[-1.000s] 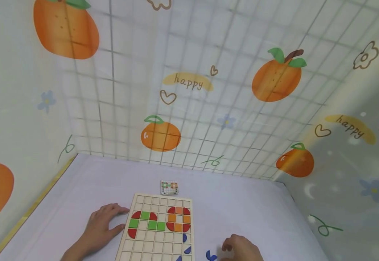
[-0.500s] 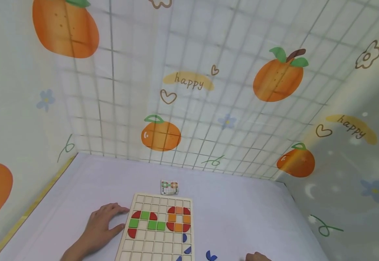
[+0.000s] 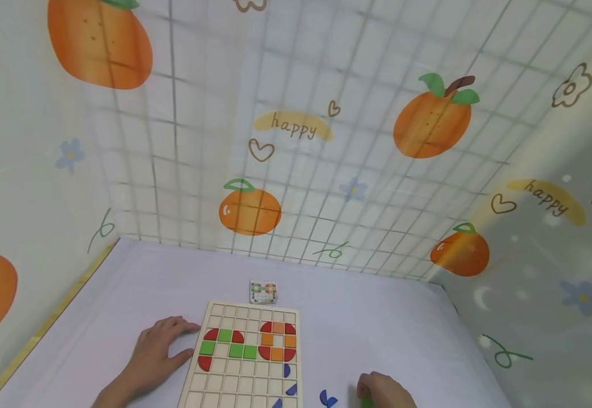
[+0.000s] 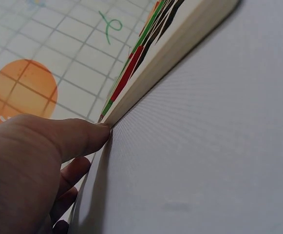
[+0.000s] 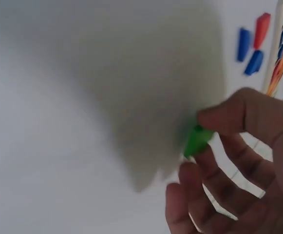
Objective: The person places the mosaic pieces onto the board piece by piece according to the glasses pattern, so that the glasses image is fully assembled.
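Note:
My left hand (image 3: 155, 351) lies beside the wooden grid board (image 3: 229, 384), its thumb and index fingertip at the left edge. In the left wrist view the thumb (image 4: 85, 136) touches the board's side. On the grid sit red quarter-round, green and orange square tiles, with several blue pieces (image 3: 287, 371) along the right side. To the right of the board my right hand (image 3: 384, 391) pinches a small green tile (image 5: 198, 140) between thumb and fingers, over the white table. Most of that tile is hidden in the head view.
Two loose blue pieces (image 3: 328, 398) lie between the board and my right hand. A red piece (image 5: 262, 30) shows near them in the right wrist view. Behind the board is a small pattern card (image 3: 263, 292). Printed fabric walls (image 3: 296, 170) surround the white tabletop (image 3: 357, 323).
My right hand drew back toward the lower right edge, then came back up and left with a green tile in its fingers. The left hand stayed at the board.

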A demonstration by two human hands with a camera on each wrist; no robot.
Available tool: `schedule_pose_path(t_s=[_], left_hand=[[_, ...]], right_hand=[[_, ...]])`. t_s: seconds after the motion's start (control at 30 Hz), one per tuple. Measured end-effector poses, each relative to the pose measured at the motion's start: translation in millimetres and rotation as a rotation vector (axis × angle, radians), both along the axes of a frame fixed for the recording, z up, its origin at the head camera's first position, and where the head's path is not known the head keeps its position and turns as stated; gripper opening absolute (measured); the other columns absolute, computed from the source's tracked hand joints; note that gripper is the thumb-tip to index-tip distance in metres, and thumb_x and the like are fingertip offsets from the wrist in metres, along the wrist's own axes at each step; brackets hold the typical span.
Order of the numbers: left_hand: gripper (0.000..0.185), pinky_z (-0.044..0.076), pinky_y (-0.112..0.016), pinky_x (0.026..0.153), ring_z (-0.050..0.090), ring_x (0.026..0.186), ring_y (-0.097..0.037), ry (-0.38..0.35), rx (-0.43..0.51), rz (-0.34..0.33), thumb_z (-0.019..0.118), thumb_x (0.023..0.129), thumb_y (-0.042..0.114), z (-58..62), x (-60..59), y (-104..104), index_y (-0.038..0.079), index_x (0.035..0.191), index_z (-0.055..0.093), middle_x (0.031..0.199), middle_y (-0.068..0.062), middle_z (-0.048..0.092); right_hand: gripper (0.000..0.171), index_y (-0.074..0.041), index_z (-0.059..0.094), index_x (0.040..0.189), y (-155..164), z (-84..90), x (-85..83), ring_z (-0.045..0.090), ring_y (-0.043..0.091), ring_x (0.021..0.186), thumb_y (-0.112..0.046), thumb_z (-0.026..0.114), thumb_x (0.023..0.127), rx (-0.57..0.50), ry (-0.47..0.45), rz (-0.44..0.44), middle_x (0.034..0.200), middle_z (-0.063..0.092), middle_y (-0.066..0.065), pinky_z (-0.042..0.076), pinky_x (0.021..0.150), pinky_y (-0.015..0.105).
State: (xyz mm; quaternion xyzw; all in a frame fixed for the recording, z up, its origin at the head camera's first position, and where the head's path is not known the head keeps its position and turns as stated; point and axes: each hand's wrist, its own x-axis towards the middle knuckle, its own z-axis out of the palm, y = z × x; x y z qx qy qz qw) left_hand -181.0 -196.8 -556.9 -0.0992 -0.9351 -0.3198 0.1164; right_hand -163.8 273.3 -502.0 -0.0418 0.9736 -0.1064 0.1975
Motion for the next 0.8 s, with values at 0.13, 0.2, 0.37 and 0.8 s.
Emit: schedule_pose_path(t_s=[0.13,0.2,0.37,0.8], left_hand=[[0.043,0.031,-0.057,0.093,0.045,0.124,-0.029,0.005,0.004,0.001,0.083,0.078,0.022,-0.9,0.0,-1,0.027,0.117,0.065,0.122,0.002,0.058],[0.043,0.031,-0.056,0.093,0.045,0.125,-0.028,0.008,0.009,-0.002,0.083,0.078,0.022,-1.3,-0.1,-1,0.027,0.117,0.066,0.122,0.003,0.058],[0.044,0.031,-0.057,0.094,0.046,0.124,-0.028,0.003,0.007,0.001,0.084,0.077,0.022,-0.9,0.2,-1,0.026,0.118,0.066,0.122,0.003,0.058],[0.045,0.03,-0.058,0.095,0.045,0.125,-0.029,-0.016,-0.004,0.008,0.084,0.077,0.023,-0.7,0.1,-1,0.029,0.118,0.065,0.124,0.002,0.057]], right_hand=[[0.03,-0.019,0.067,0.084,-37,8.9,-12.8,0.051,0.013,0.07,-0.009,0.089,0.066,-0.107,0.103,0.062,0.077,0.052,-0.007,0.053,0.068,0.036],[0.032,-0.019,0.067,0.085,-57,12.6,-18.0,0.05,0.013,0.071,-0.003,0.086,0.065,-0.177,0.132,0.092,0.079,0.051,-0.007,0.053,0.069,0.032],[0.029,-0.018,0.068,0.087,-104,20.3,-29.0,0.05,0.007,0.073,-0.004,0.085,0.068,-0.31,0.199,0.267,0.083,0.049,-0.011,0.052,0.069,0.02],[0.028,-0.016,0.072,0.097,-207,12.4,-46.8,0.048,-0.004,0.074,-0.006,0.08,0.072,-0.373,0.389,0.656,0.087,0.057,-0.016,0.041,0.064,0.009]])
